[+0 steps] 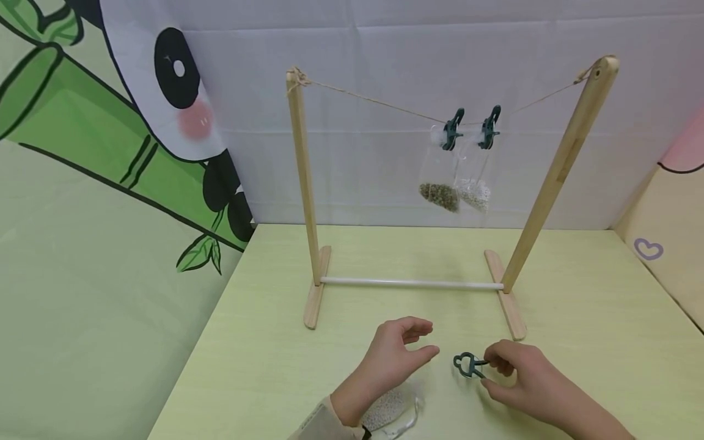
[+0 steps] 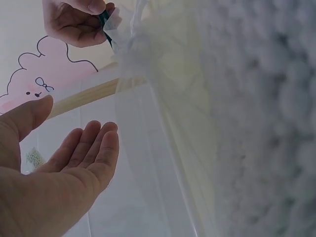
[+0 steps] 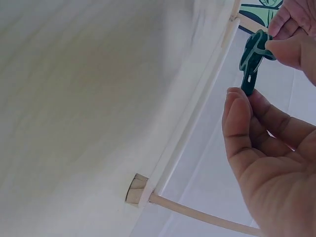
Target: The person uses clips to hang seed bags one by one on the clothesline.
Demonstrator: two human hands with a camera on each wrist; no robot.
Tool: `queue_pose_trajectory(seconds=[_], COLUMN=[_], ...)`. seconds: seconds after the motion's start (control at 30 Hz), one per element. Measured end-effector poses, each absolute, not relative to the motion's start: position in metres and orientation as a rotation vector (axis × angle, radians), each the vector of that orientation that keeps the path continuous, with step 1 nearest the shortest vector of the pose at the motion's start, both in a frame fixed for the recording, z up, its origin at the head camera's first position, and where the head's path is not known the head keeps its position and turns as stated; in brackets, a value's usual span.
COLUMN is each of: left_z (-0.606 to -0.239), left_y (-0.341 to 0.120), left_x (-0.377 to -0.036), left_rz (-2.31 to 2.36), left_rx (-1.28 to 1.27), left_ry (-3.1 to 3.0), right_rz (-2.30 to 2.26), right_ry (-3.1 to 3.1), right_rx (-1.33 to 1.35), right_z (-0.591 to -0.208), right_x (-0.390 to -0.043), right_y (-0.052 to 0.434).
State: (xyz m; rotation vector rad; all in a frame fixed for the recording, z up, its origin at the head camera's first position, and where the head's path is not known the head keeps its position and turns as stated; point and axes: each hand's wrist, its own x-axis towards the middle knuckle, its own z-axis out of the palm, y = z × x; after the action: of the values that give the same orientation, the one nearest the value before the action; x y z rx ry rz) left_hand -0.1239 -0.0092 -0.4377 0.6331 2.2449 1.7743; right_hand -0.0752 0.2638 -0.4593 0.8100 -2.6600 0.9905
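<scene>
My right hand (image 1: 525,376) pinches a dark green plastic clip (image 1: 467,365) by its handles between thumb and fingers, low over the table. The right wrist view shows the same clip (image 3: 253,58) close up, gripped by its two arms. To its left, my left hand (image 1: 392,348) holds nothing; its thumb stands apart from the loosely bent fingers. Below the left wrist lies a clear plastic bag of small white grains (image 1: 387,409), partly hidden by the forearm. Large and blurred, this bag's white grains (image 2: 261,113) fill the right side of the left wrist view.
Behind the hands stands a wooden frame (image 1: 302,177) with a white bottom rod (image 1: 407,282) and a sagging string (image 1: 374,101). Two green clips (image 1: 452,129) hold a bag of brownish-green grains (image 1: 440,195) and a bag of white grains (image 1: 474,192) on the string.
</scene>
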Motion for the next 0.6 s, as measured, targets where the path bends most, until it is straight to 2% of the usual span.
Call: queue_pose_trajectory(seconds=[0.6], left_z=[-0.436], left_y=[-0.014], left_x=[-0.125], left_rz=[1.738], left_rx=[0.652], left_ry=[2.221], right_rz=[1.007], right_ry=[-2.522], right_rx=[0.93], right_z=[-0.436], right_x=[-0.091], right_y=[0.238])
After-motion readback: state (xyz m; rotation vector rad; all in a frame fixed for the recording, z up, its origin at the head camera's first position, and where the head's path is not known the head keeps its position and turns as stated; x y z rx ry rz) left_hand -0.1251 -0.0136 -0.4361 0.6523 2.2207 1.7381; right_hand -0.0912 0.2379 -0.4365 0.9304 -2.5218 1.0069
